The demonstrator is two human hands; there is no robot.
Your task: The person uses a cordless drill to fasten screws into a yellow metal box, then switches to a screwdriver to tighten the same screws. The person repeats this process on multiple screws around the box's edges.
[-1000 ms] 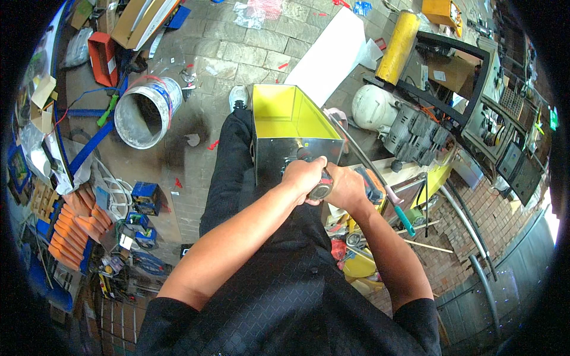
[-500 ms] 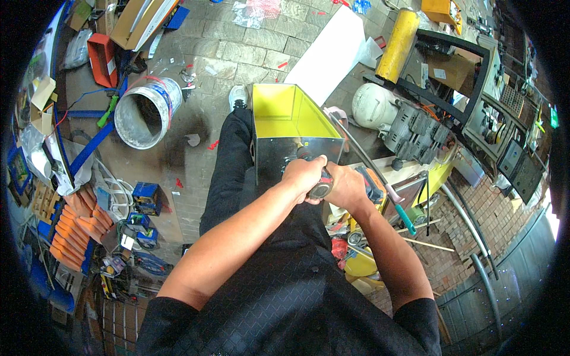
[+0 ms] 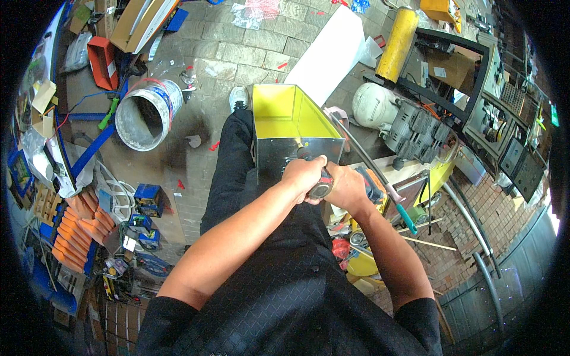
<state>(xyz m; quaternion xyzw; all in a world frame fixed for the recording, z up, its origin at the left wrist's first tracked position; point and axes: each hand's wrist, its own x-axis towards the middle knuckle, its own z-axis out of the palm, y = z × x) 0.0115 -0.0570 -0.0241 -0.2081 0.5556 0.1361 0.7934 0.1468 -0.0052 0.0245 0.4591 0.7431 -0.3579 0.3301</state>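
Metal makes one box point(image 3: 270, 155); two hands point(image 3: 301, 176) point(image 3: 347, 187) grip one tool point(image 3: 321, 188)

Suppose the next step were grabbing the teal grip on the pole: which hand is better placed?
Probably the right hand: it is nearer the teal grip, while the left hand would have to reach across it. Both hold the dark tool, so either must let go first.

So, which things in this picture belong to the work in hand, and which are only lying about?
Belonging to the work, it seems:
- dark hand tool with round end, in left hand and right hand
- open metal box, yellow inside

Apparently just lying about:
- white round bucket
- yellow metal cylinder
- red rectangular tray
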